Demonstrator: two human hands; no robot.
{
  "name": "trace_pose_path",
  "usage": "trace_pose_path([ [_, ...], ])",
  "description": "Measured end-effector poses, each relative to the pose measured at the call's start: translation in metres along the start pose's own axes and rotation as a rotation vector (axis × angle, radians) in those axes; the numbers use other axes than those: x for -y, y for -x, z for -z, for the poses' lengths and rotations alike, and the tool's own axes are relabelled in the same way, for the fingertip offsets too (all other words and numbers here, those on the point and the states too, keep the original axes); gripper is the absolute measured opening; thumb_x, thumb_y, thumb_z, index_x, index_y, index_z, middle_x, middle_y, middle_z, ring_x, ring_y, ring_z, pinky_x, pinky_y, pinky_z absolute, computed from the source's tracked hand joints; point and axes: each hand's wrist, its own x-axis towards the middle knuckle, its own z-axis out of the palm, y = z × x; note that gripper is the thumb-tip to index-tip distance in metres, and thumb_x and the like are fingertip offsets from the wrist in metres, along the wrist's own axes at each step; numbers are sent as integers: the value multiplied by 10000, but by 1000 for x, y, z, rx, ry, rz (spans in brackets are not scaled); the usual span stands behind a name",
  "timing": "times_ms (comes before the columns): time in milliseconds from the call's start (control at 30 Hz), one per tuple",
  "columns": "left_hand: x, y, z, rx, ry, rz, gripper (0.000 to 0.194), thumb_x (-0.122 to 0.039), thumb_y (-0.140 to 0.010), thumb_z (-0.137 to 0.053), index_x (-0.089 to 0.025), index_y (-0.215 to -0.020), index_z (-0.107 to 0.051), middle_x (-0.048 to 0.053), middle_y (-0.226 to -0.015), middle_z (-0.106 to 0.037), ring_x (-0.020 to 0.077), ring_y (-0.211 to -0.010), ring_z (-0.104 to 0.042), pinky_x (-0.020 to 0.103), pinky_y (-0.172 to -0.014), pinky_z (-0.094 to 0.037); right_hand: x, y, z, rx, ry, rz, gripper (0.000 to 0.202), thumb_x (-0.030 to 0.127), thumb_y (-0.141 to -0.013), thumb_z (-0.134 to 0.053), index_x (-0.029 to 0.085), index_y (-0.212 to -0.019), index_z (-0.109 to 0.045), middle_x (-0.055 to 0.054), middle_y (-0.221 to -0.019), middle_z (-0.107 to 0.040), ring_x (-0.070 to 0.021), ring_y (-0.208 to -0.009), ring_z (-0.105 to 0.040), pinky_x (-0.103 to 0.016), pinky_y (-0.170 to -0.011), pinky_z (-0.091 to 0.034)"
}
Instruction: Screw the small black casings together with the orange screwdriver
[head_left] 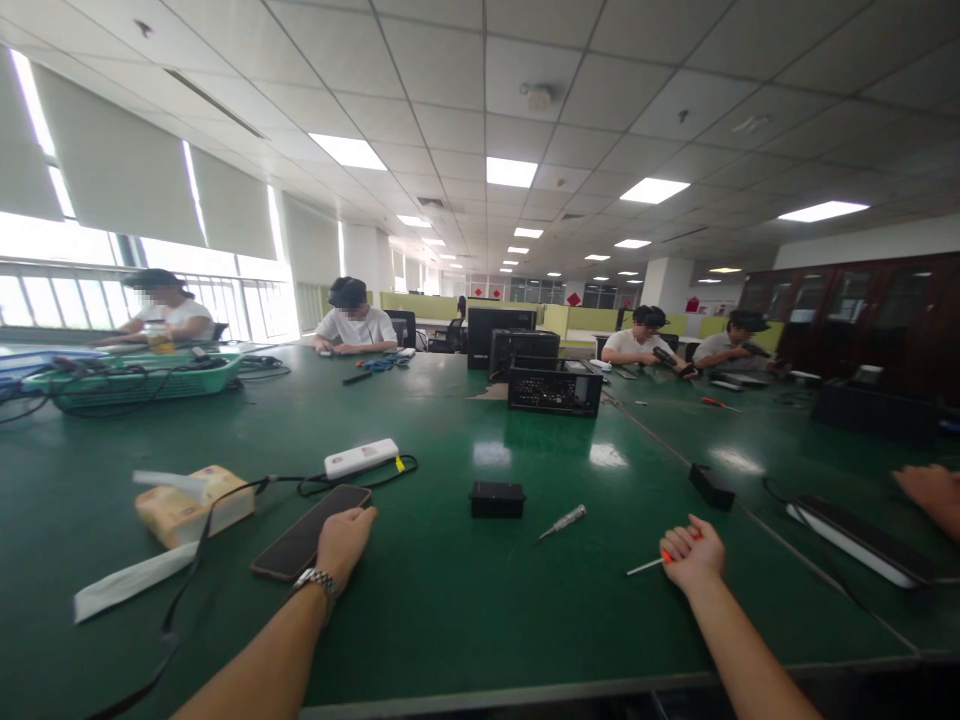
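Note:
My right hand [694, 556] is closed around the orange handle of a screwdriver [645, 568], whose metal shaft points left just above the green table [480, 610]. My left hand [346, 545], with a metal watch on the wrist, is curled into a loose fist at the right edge of a dark phone [307, 535]; nothing shows in its fingers. Between my hands lie a small black box [497, 500] and a clear-handled screwdriver [564, 522]. Another small black box [711, 486] sits beyond my right hand.
A tissue pack [196, 505], a white power strip [362, 458] and its black cable lie at left. Farther off are a green basket [142, 382] of cables and a black metal case [553, 388]. A person's hand [930, 495] is at the right edge; several people sit around.

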Motion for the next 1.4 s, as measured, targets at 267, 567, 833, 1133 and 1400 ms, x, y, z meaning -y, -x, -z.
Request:
trace_pose_path([
  [267,3,-7,-4,-42,-159,-61,304,-364,-648,-517,-215,-405,-413,-33,-402,-368,165,-481,-391,273,-499,-247,-4,-6,-10,-178,62,24,298,344,-924,-532,168,-685,-503,81,-527,-447,-47,-374,-376,-169,-341,-335],
  [567,3,-14,-13,-76,-288,-83,321,-363,-679,-492,-207,-407,-421,-25,-413,-368,160,-476,-399,264,-498,-264,-4,1,-30,-259,148,183,220,329,-927,-567,137,-1032,-589,-16,-897,-624,-106,-674,-603,-248,-576,-525],
  [833,-7,-20,-24,-133,-302,-105,337,-329,-681,-493,-212,-387,-379,-28,-393,-296,151,-465,-346,272,-498,-246,-1,14,-56,-139,241,325,318,230,-636,-607,234,-612,-290,159,-370,-276,-25,-249,-211,-141,-248,-137],
  [1133,-27,-26,-93,-101,-170,-115,398,-337,-744,-506,-217,-416,-316,-63,-447,-177,111,-459,-271,258,-473,-193,0,32,-81,-35,373,383,302,236,-633,-622,230,-591,-323,151,-354,-304,-31,-241,-237,-136,-234,-152],
  [1400,-51,-28,-137,140,-37,-213,386,-404,-806,-498,-176,-494,-490,-59,-451,-331,112,-493,-348,224,-472,-267,1,54,-87,43,383,396,333,244,-666,-640,224,-564,-324,141,-357,-316,-31,-247,-237,-135,-229,-166],
])
